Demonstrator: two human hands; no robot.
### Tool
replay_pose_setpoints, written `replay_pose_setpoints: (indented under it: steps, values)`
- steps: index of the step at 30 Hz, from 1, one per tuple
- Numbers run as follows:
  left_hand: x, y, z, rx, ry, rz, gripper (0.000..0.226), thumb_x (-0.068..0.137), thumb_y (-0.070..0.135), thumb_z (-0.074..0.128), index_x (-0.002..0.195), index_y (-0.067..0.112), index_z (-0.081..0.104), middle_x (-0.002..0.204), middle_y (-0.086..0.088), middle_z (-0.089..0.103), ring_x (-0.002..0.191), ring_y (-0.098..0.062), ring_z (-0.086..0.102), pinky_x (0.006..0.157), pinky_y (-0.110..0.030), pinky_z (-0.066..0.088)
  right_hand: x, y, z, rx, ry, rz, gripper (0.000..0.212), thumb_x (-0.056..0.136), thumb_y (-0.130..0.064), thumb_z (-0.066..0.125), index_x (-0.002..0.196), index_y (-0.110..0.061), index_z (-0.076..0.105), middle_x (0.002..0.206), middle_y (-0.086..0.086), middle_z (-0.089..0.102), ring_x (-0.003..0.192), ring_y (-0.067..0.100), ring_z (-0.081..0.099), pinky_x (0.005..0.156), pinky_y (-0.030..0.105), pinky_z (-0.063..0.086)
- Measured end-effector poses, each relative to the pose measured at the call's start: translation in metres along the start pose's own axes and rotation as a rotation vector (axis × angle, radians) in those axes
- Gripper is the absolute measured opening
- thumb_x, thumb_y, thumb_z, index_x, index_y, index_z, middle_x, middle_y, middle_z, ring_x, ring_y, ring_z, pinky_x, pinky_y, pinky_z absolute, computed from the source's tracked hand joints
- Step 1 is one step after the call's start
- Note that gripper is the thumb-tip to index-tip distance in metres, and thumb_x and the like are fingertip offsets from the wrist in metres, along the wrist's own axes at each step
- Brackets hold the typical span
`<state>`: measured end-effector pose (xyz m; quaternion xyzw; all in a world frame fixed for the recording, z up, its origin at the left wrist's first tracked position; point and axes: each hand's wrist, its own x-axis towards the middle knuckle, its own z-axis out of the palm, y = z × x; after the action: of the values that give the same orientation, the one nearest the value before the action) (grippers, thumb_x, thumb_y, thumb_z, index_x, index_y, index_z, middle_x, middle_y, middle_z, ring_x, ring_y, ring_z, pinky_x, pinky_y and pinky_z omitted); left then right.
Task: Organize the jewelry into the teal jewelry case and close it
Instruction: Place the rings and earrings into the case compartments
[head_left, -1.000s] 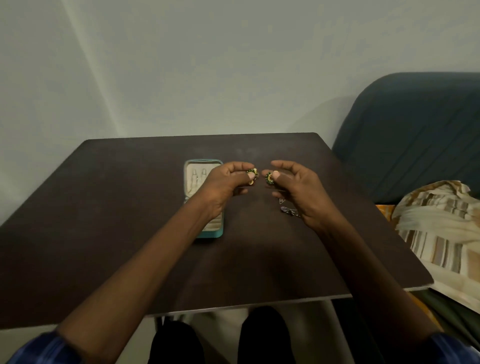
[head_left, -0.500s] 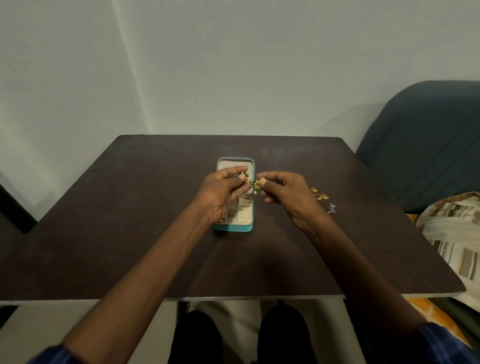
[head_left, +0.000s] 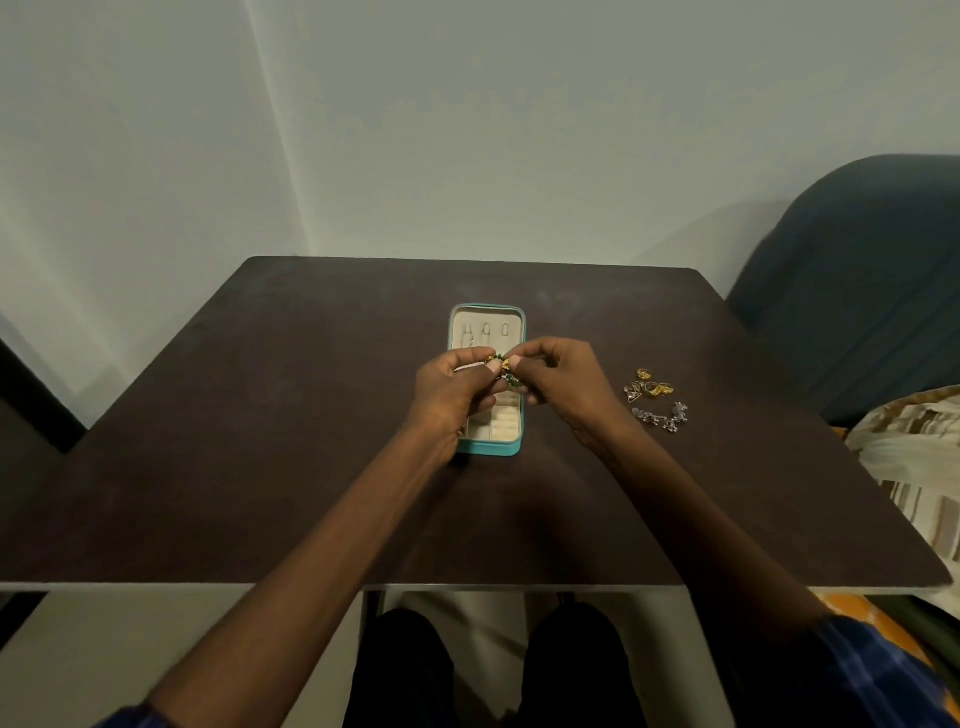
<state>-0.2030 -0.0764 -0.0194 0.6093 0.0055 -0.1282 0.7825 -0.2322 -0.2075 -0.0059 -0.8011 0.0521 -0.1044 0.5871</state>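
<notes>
- Head view: a dark brown table (head_left: 260, 467) is seen from above, and a teal jewelry case (head_left: 488, 447) lies open near its middle, long axis running near to far; the cream-lined lid half (head_left: 485, 332) is laid flat at the far end, with three small loops or hooks seen on its lining; the near half is divided into cream compartments (head_left: 501, 423), of which only the right-hand part is visible.
- The left hand (head_left: 457, 392) is held over the left side of the case, fingers curled, thumb and forefinger pinched on a small green-and-gold jewelry piece (head_left: 506, 370); the near-left compartments are hidden by this hand.
- The right hand (head_left: 566, 384) is held just right of the case, fingers likewise curled and pinched on the same green-and-gold piece; the two sets of fingertips are brought together above the middle of the case; whether one piece or two small matching ones are held cannot be told.
- Whether the piece is touching the case lining cannot be told; it appears raised above it.
- To the right of the case, apart from it, a small cluster of gold rings (head_left: 652, 384) is laid on the table; just nearer, a silver chain piece (head_left: 662, 418) is spread beside them.
- Both forearms are bare; blue checked sleeves (head_left: 872, 670) are seen at the near edge; dark trouser legs (head_left: 400, 670) are visible below the table's near edge.
- A dark blue chair back (head_left: 857, 291) stands at the far right; a striped cloth (head_left: 919, 467) lies near it at the right edge; a pale wall (head_left: 467, 130) fills the far side.
</notes>
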Motion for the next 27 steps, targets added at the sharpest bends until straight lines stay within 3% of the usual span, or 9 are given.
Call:
replay_pose_setpoints:
  steps: [4, 8, 9, 12, 14, 17, 19, 23, 27]
  values:
    - [-0.002, -0.002, -0.005, -0.087, 0.01, -0.035, 0.013, 0.086, 0.002, 0.062, 0.098, 0.005, 0.059, 0.085, -0.013, 0.069, 0.06, -0.01, 0.069, 0.06, -0.02, 0.056, 0.006, 0.004, 0.003, -0.165, -0.023, -0.064, 0.014, 0.088, -0.009, 0.06, 0.099, -0.008, 0.069, 0.082, 0.005, 0.067, 0.066, 0.007, 0.06, 0.052, 0.012, 0.045]
    - [-0.006, -0.005, -0.012, -0.055, -0.006, -0.059, 0.022, 0.087, 0.005, 0.062, 0.107, -0.003, 0.057, 0.076, -0.013, 0.067, 0.052, -0.01, 0.063, 0.046, -0.019, 0.053, 0.011, 0.007, 0.007, -0.304, -0.1, -0.097, 0.012, 0.085, -0.011, 0.064, 0.095, -0.01, 0.069, 0.078, 0.012, 0.067, 0.07, 0.016, 0.06, 0.065, 0.031, 0.05]
    - [-0.008, -0.006, -0.015, -0.008, -0.023, -0.052, 0.022, 0.088, 0.007, 0.061, 0.106, -0.004, 0.057, 0.075, -0.012, 0.066, 0.049, -0.009, 0.062, 0.044, -0.018, 0.05, 0.012, 0.007, 0.007, -0.348, -0.119, -0.103, 0.011, 0.085, -0.011, 0.064, 0.094, -0.01, 0.07, 0.077, 0.011, 0.067, 0.071, 0.018, 0.061, 0.067, 0.032, 0.05]
    - [-0.013, -0.007, -0.026, 0.274, -0.079, -0.004, 0.018, 0.091, 0.013, 0.057, 0.098, -0.003, 0.062, 0.071, -0.007, 0.065, 0.039, -0.004, 0.054, 0.036, -0.014, 0.038, 0.014, 0.003, 0.006, -0.502, -0.212, -0.109, 0.011, 0.086, -0.01, 0.063, 0.094, -0.009, 0.07, 0.081, -0.004, 0.061, 0.078, 0.011, 0.056, 0.063, 0.014, 0.042]
    - [-0.01, -0.008, -0.034, 0.499, -0.104, 0.012, 0.02, 0.091, 0.016, 0.058, 0.088, -0.001, 0.065, 0.068, -0.005, 0.065, 0.038, -0.005, 0.048, 0.035, -0.013, 0.035, 0.015, 0.002, 0.008, -0.6, -0.291, -0.102, 0.012, 0.086, -0.011, 0.063, 0.095, -0.011, 0.071, 0.089, -0.004, 0.059, 0.085, 0.009, 0.053, 0.06, 0.009, 0.036]
    - [-0.004, -0.009, -0.043, 0.734, -0.142, 0.022, 0.02, 0.089, 0.02, 0.061, 0.076, 0.007, 0.068, 0.064, -0.002, 0.065, 0.039, -0.004, 0.045, 0.038, -0.013, 0.035, 0.017, 0.006, 0.017, -0.682, -0.347, -0.075, 0.012, 0.086, -0.011, 0.062, 0.095, -0.013, 0.07, 0.117, 0.008, 0.062, 0.103, 0.019, 0.057, 0.067, 0.017, 0.04]
    - [-0.002, -0.011, -0.045, 0.803, -0.158, 0.032, 0.023, 0.089, 0.023, 0.061, 0.069, 0.012, 0.067, 0.061, 0.0, 0.064, 0.038, 0.0, 0.047, 0.039, -0.011, 0.035, 0.019, 0.008, 0.023, -0.731, -0.345, -0.071, 0.013, 0.087, -0.01, 0.061, 0.096, -0.013, 0.07, 0.124, 0.01, 0.06, 0.111, 0.024, 0.056, 0.072, 0.024, 0.041]
    - [-0.002, -0.019, -0.044, 0.995, -0.122, 0.125, 0.031, 0.087, 0.025, 0.063, 0.057, 0.016, 0.064, 0.061, 0.001, 0.066, 0.056, -0.001, 0.058, 0.053, -0.018, 0.043, 0.021, 0.01, 0.029, -0.816, -0.357, -0.066, 0.015, 0.087, -0.009, 0.06, 0.098, -0.014, 0.07, 0.116, 0.01, 0.064, 0.104, 0.024, 0.059, 0.073, 0.026, 0.043]
    - [0.002, -0.026, -0.042, 1.06, -0.075, 0.143, 0.009, 0.085, 0.021, 0.064, 0.076, 0.018, 0.064, 0.075, 0.003, 0.065, 0.079, -0.008, 0.061, 0.059, -0.018, 0.043, 0.023, 0.014, 0.031, -0.883, -0.374, -0.042, 0.015, 0.085, -0.012, 0.061, 0.096, -0.018, 0.07, 0.108, 0.009, 0.066, 0.097, 0.025, 0.061, 0.081, 0.037, 0.052]
